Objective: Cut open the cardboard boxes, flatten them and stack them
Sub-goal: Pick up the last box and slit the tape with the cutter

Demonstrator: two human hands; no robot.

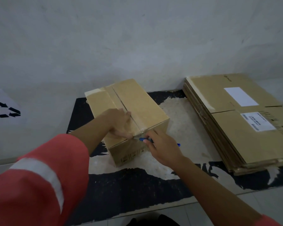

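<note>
One sealed box (142, 103), one blue cutter (142, 139), one flattened stack (227, 144), its layers hard to count.

The left sleeve (39, 176) is loose coral-red cloth. A wide, pale grey-white band (44, 176) crosses it on a slant. Past the band the cloth runs on plain to the cuff, which ends short of the wrist, leaving the forearm and left hand (119, 123) bare. Well apart from the band, the right sleeve (268, 221) shows only a small coral-red corner; the right hand (163, 149) is bare.
</note>
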